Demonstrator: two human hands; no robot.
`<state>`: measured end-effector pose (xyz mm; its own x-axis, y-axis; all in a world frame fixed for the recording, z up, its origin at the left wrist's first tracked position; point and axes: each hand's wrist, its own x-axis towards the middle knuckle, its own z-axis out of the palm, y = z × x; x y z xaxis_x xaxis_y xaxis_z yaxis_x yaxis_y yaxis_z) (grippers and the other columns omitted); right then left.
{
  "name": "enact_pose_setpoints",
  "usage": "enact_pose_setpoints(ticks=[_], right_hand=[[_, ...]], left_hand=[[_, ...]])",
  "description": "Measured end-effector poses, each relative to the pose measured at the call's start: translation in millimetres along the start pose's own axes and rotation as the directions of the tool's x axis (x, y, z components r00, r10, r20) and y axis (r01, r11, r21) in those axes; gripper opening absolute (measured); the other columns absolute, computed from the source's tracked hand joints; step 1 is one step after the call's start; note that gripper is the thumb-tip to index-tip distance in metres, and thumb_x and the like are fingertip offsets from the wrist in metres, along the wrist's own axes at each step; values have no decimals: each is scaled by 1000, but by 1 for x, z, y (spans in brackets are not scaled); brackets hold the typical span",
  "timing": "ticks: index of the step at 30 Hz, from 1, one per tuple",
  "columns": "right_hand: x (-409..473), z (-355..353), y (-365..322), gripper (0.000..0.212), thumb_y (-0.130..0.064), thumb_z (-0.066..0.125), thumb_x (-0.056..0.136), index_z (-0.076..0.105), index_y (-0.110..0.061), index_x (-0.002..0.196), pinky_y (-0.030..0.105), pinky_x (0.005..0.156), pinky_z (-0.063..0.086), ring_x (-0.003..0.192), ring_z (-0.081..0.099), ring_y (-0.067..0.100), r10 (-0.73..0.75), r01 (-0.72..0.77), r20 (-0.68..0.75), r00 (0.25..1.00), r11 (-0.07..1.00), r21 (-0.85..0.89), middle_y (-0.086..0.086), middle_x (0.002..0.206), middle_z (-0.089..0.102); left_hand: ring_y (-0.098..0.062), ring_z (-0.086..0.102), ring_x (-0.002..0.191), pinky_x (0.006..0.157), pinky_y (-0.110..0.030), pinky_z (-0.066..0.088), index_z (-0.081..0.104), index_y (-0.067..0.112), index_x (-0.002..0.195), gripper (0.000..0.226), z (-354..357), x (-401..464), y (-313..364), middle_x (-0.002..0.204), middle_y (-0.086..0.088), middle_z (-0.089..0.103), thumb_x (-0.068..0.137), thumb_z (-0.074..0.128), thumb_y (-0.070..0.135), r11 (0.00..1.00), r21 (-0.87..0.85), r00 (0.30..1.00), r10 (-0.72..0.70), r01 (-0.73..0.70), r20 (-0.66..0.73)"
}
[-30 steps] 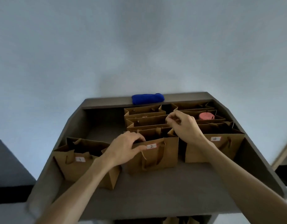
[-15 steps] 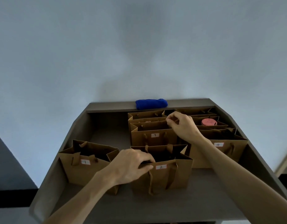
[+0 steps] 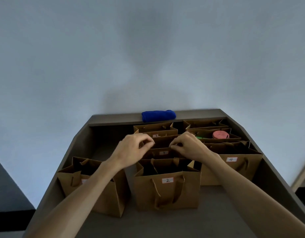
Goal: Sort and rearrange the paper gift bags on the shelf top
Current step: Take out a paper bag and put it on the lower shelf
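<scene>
Several brown paper gift bags stand on the grey shelf top (image 3: 165, 225). Bag 2 (image 3: 167, 191) stands at the front centre, with another bag (image 3: 105, 196) to its left whose label my forearm hides. Bag 4 (image 3: 234, 164) is on the right. Directly behind bag 2 stands bag 7 (image 3: 163, 152), and bag 3 (image 3: 156, 133) is behind that. My left hand (image 3: 132, 150) pinches bag 7's top rim at its left end. At the rim's right end my right hand (image 3: 187, 146) pinches it too.
A rolled blue cloth (image 3: 158, 115) lies on the back ledge. More open bags stand at the back right, one holding a pink round object (image 3: 220, 134) and something green. A raised wall runs round the sides and back of the shelf top. To the left of bags 7 and 3 is bare grey shelf.
My left hand let go of bag 2, which stays at the front edge, and moved back to bag 7's left rim. My right hand has stayed at bag 7's right rim.
</scene>
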<state>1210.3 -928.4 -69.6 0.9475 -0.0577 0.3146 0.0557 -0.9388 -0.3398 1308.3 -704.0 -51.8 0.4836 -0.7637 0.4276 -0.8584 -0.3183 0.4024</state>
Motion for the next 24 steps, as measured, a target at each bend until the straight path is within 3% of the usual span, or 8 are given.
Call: enact_pose_setpoints(ticks=[4,9,11,15,17,21,24], right_hand=[[-18,-9,-6,20,-25,60,96,73,-17,108,8,81,43,88,56,-2,-25,25,59,998,1000,-11,-8,105,69],[-30,-15,-5,20,-26,58,96,72,-18,110,2,72,36,83,50,-7,-24,25,133,991,1000,-6,-9,106,67],[-30,-15,-3,20,-26,58,96,71,-19,110,3,71,36,83,51,-6,-25,27,154,988,1000,-8,-10,105,67],[-19,-14,6,19,-27,58,96,71,-20,109,5,75,40,85,56,-7,-49,48,156,986,999,14,-17,100,63],[-8,-15,11,20,-28,57,97,70,-20,109,12,79,45,89,60,-3,-41,36,101,994,998,46,-13,101,66],[25,-20,20,17,-25,58,96,69,-21,109,12,73,44,88,60,0,52,-47,-33,998,988,145,-10,103,63],[54,-18,27,24,-23,57,97,65,-19,119,10,71,39,90,57,0,131,-124,-29,991,976,178,-5,112,61]], left_hand=[[-10,53,114,96,-34,48,65,27,111,20,3,28,-23,123,6,59,93,60,33,983,146,994,-110,113,-26],[-9,56,113,97,-32,48,66,27,113,22,15,44,-31,130,7,59,92,61,33,988,122,945,-131,98,300],[-7,58,107,96,-37,51,66,30,114,22,21,46,-32,130,7,60,92,61,32,988,134,933,-119,77,341],[-10,59,111,96,-40,51,64,31,119,26,24,48,-38,134,5,58,94,59,30,986,153,940,-110,63,324],[-10,60,111,97,-40,51,64,28,122,28,21,49,-42,132,4,60,95,57,29,988,137,944,-106,66,312],[-3,60,101,94,-33,52,63,29,121,27,18,50,-52,121,7,65,96,55,33,988,101,935,-147,121,323],[1,61,94,89,-31,54,64,30,116,23,12,55,-60,109,11,65,97,52,36,982,35,951,-187,185,244]])
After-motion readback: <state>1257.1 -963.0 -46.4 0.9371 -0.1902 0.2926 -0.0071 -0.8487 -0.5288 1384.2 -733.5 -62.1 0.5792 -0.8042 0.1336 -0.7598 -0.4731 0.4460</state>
